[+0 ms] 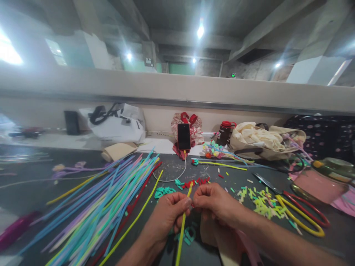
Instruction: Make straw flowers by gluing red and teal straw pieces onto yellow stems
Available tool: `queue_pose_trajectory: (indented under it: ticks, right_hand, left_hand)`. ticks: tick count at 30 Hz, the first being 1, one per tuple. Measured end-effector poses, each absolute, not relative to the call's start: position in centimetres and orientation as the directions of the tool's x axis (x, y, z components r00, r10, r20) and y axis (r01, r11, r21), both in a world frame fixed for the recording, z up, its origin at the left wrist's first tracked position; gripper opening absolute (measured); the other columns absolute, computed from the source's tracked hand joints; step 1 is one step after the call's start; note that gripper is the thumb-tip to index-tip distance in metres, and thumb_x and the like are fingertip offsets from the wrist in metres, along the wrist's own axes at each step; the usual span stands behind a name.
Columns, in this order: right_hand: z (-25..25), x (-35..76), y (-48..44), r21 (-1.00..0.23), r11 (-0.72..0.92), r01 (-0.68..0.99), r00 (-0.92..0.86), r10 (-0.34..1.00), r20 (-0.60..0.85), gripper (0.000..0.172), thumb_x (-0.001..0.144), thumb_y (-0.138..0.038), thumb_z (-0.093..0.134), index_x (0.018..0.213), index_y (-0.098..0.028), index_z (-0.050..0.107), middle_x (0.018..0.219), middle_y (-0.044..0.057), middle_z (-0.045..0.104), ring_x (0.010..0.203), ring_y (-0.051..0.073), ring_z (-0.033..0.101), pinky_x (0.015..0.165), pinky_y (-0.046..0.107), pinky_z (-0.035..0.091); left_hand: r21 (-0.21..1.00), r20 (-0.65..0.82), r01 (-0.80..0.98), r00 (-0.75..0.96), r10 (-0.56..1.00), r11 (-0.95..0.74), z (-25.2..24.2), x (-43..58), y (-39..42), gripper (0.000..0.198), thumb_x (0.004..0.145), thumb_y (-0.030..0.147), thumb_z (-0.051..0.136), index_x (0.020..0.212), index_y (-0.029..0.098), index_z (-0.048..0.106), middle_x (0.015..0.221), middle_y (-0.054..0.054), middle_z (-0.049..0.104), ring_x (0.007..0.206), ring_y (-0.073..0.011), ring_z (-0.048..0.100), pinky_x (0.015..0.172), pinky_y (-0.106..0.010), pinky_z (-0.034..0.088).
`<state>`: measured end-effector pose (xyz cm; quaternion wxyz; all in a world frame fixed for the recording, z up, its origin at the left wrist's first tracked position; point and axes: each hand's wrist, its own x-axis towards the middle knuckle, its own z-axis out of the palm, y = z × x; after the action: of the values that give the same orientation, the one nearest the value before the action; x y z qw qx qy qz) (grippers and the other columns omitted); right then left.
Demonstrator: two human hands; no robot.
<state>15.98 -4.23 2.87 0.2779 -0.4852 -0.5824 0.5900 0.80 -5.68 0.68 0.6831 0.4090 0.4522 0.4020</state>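
Evidently handwork at close range: both hands meet over the near middle of a dark table point(169, 255), working on one yellow pipe cleaner point(182, 229). It stands between them, its far tip just short of a row of small red pieces point(203, 181), its other end running toward the near edge.

Left hand point(167, 213): thumb and fingers clamped on the pipe cleaner below its tip. Right hand point(217, 204): thumb and forefinger drawn together just beside it; a speck of red shows near the tips, but cannot tell whether they grip it.

Step in hand, as I judge it: fine finger work near the far end of the pipe cleaner, left hand steadying, right hand doing the detail. My reading of the next move: it calls for a firm left pinch and a small, exact motion from the right fingertips, without bending the soft length.

Around them: green pieces point(165, 191) just beyond the left hand; a bundle of coloured pipe cleaners point(116, 207) at left; yellow clippings point(266, 207) at right, scissors point(266, 183) beside them; phone point(183, 136) propped at far centre.
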Motion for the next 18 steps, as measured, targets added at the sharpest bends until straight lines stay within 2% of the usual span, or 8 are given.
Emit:
queue_pose_trajectory:
  ticks: [7,11,18]
  right_hand:
    - [3.2,16.6,-4.1,-0.963,-0.223,0.149,-0.345,0.901,-0.262,0.017,0.071,-0.028,0.05,0.061,-0.016,0.051,0.049,-0.007,0.053,0.029,0.001,0.038,0.027,0.013,0.023]
    - [2.7,16.5,-4.3,-0.953,-0.256,0.162,-0.396,0.868,-0.3,0.02,0.07,-0.033,0.055,0.063,-0.015,0.056,0.051,-0.005,0.057,0.03,0.002,0.042,0.026,0.012,0.021]
    - [1.7,16.3,-4.0,-0.946,-0.302,0.118,-0.411,0.852,-0.323,0.016,0.062,-0.028,0.061,0.06,-0.013,0.057,0.048,-0.004,0.059,0.032,0.003,0.045,0.028,0.012,0.024]
  left_hand:
    - [0.917,-0.257,-0.235,0.267,0.929,0.321,0.6,1.0,-5.9,0.032,0.061,0.041,0.065,0.052,0.015,0.05,0.03,0.009,0.037,0.026,-0.0008,0.023,0.028,-0.013,0.015]
    - [0.935,-0.249,-0.193,0.244,0.937,0.299,0.7,1.1,-6.0,0.03,0.06,0.04,0.066,0.053,0.014,0.052,0.03,0.009,0.039,0.026,-0.0014,0.025,0.028,-0.013,0.018]
    - [0.97,-0.216,-0.069,0.187,0.958,0.232,0.3,0.8,-5.6,0.027,0.061,0.039,0.064,0.057,0.014,0.055,0.038,0.006,0.049,0.027,-0.0029,0.033,0.028,-0.014,0.026]
